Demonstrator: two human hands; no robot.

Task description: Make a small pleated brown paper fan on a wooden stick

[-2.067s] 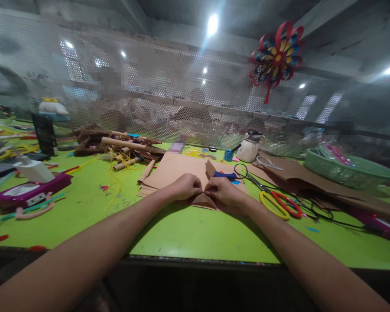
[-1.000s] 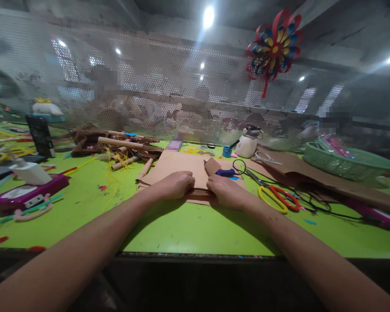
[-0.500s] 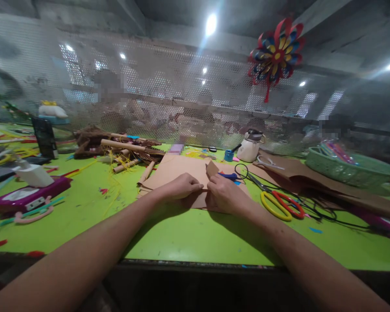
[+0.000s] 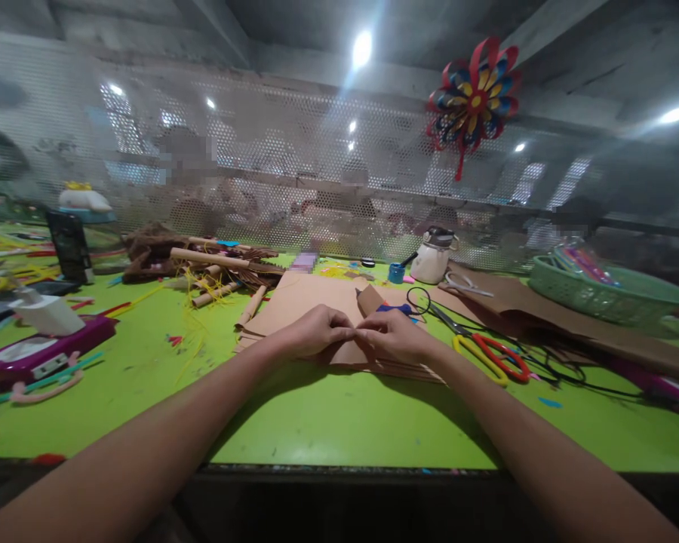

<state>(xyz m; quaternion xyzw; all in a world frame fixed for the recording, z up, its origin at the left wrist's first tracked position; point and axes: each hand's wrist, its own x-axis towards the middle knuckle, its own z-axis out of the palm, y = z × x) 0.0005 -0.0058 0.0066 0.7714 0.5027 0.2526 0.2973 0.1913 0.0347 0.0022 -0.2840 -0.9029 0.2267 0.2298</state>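
Note:
My left hand (image 4: 315, 330) and my right hand (image 4: 394, 335) meet fingertip to fingertip over a small piece of brown paper (image 4: 355, 353). Both pinch its folded edge, with the fingers curled and closed. The piece lies on the near end of a stack of brown paper sheets (image 4: 305, 298) on the green table (image 4: 328, 415). A curled brown paper flap (image 4: 369, 298) stands just behind my right hand.
Yellow and red scissors (image 4: 490, 356) lie right of my right hand, black cords beside them. A white glue pot (image 4: 431, 255) and a green basket (image 4: 605, 292) stand at the back right. Rolled paper tubes (image 4: 215, 264) and scraps clutter the back left; a purple case (image 4: 39, 348) lies left.
Both hands have kept working the same brown paper piece, sliding apart along it and then pinching together again at its middle. The head view shifted slightly.

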